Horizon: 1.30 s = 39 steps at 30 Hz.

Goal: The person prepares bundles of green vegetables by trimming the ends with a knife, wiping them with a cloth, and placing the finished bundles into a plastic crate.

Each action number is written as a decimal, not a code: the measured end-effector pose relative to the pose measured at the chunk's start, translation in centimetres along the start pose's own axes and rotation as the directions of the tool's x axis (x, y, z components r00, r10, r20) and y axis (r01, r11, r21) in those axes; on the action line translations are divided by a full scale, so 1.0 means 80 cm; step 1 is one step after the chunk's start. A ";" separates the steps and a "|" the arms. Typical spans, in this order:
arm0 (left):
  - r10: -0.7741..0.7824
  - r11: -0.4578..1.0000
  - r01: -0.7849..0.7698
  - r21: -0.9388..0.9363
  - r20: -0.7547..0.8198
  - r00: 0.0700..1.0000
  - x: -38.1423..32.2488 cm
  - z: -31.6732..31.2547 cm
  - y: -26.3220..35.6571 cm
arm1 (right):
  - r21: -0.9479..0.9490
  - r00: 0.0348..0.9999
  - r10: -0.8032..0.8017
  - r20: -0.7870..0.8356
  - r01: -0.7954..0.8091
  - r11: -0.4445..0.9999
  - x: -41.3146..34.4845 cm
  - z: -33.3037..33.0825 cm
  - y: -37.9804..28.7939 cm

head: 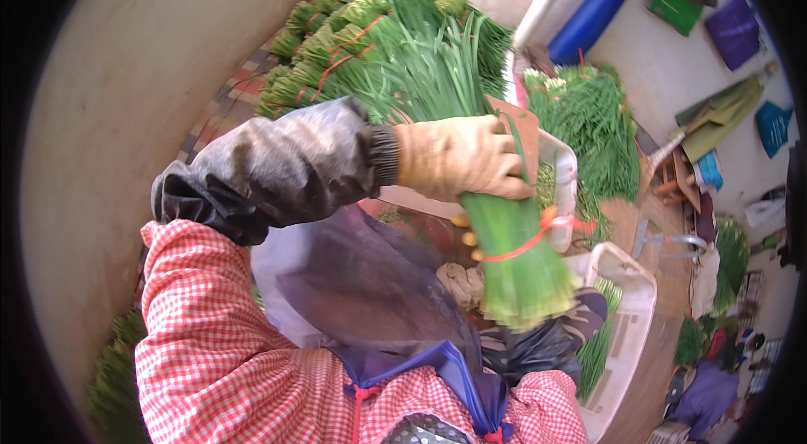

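Note:
A bundle of long green chives (pixel 517 280), tied with a red band, hangs in front of me with its pale cut ends towards me. My left hand (pixel 463 157), in a tan glove, grips it across the leaves above the tie. Most of my right hand (pixel 468 237) is hidden behind the bundle; its yellow-orange fingertips show along the bundle's left edge near the band, cupping it from beneath. Beyond the left hand, loose leaf tips (pixel 435 72) fan out over a brown board (pixel 514 122).
Red-tied chive bundles (pixel 340 53) are piled along the wall, with another heap (pixel 586 122) to the right. White plastic crates (pixel 630 343) with green stalks stand at my right. A stool (pixel 674 179) and a broom (pixel 662 151) are farther right. A person in purple (pixel 706 393) is at lower right.

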<state>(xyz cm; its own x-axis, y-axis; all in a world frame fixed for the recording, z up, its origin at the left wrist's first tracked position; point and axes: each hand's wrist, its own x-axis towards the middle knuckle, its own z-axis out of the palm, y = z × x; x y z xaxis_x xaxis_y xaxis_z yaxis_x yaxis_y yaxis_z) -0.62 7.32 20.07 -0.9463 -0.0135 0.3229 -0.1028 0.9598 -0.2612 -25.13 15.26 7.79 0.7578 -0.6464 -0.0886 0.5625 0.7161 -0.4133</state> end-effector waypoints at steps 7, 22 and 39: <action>-0.838 0.457 0.874 0.166 -0.250 0.486 -0.172 0.110 -0.054 | -0.386 0.886 -0.359 -0.292 0.234 0.892 -0.042 -0.001 0.044; -0.768 -0.640 -0.375 -0.671 0.557 0.316 0.019 0.180 0.128 | -0.806 0.645 -0.699 -0.308 0.213 0.552 0.020 0.013 0.048; -0.614 -0.706 -0.578 -0.409 0.761 0.211 -0.036 0.301 0.117 | -0.469 0.587 -0.430 -0.686 0.094 0.878 0.054 -0.127 0.054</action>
<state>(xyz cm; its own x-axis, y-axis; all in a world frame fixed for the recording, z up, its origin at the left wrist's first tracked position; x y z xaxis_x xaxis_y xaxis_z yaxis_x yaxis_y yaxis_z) -6.25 9.60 -5.23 -0.3699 -0.8051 -0.4637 0.7446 -0.5554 0.3702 -22.79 12.88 -3.62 -0.0237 -0.8678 -0.4964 0.4101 0.4444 -0.7965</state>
